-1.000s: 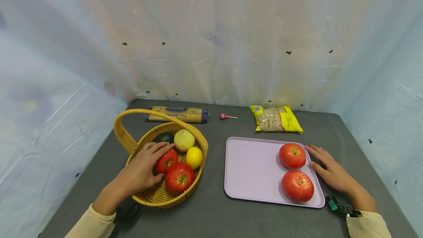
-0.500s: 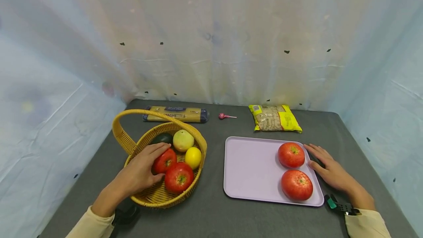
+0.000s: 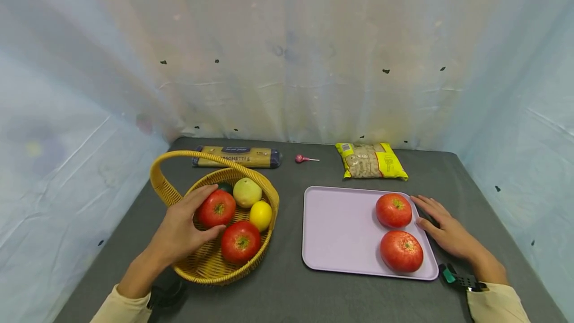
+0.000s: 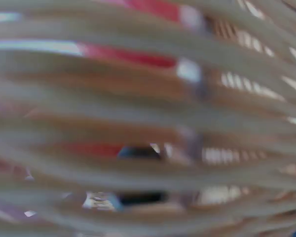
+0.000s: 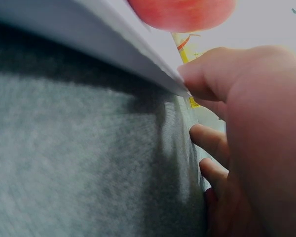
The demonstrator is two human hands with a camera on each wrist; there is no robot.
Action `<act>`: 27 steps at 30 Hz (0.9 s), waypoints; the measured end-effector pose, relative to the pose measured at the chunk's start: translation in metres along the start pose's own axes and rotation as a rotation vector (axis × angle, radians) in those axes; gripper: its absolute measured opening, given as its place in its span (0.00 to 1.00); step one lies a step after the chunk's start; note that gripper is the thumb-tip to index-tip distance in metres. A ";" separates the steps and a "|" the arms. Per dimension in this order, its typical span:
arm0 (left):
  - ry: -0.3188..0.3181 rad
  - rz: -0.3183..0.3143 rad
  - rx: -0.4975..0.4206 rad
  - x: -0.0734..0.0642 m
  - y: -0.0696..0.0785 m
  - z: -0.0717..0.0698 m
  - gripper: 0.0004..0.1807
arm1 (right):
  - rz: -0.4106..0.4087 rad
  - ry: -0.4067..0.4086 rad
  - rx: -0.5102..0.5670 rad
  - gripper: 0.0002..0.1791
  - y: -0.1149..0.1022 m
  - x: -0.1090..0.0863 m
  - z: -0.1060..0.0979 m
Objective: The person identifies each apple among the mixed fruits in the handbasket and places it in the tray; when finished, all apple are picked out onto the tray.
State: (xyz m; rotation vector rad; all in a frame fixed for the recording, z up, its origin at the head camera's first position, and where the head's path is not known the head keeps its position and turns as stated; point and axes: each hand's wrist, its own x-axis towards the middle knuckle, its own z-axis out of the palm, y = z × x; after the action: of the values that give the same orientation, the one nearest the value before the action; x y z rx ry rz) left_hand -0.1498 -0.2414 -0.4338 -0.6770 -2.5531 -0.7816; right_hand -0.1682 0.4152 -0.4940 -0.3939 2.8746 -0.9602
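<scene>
In the head view, my left hand (image 3: 179, 228) reaches over the near left rim of a yellow wicker basket (image 3: 207, 264). Its curled fingers and thumb hold a red apple (image 3: 217, 209) above the basket's floor. Another red apple (image 3: 240, 242), a lemon (image 3: 261, 215), a pale green round fruit (image 3: 247, 193) and a partly hidden dark green fruit (image 3: 225, 187) lie inside. Blurred basket weave (image 4: 113, 108) fills the left wrist view. My right hand (image 3: 453, 233) lies with extended fingers at the right edge of a lilac tray (image 3: 341, 228); its thumb touches the rim.
Two red apples, a far one (image 3: 393, 210) and a near one (image 3: 401, 251), sit on the tray's right side. Along the back lie a spaghetti pack (image 3: 242, 157), a pink lollipop (image 3: 306, 158) and a yellow-ended bag (image 3: 372, 160). The basket's handle (image 3: 162, 186) arches over its far left side.
My left hand has taken hold of the left apple and raised it slightly, up and to the left. The right hand stays at the tray's edge. The head view shifts a little.
</scene>
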 end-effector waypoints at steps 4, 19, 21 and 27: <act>0.067 0.029 0.000 0.004 0.011 -0.007 0.53 | 0.001 0.003 -0.011 0.38 0.000 0.001 0.000; -0.077 0.201 -0.579 0.017 0.087 -0.027 0.52 | -0.004 0.007 -0.014 0.38 -0.002 0.000 0.001; -0.103 0.220 -0.621 0.022 0.095 -0.027 0.52 | -0.001 0.005 -0.014 0.38 -0.003 0.000 0.000; -0.174 0.230 -0.668 0.037 0.119 -0.016 0.50 | 0.004 0.003 -0.014 0.39 -0.002 0.000 -0.001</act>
State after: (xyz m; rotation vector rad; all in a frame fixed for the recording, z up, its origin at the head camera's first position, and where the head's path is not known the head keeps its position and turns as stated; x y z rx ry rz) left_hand -0.1108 -0.1516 -0.3546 -1.2579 -2.2723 -1.5641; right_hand -0.1676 0.4139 -0.4917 -0.3883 2.8855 -0.9407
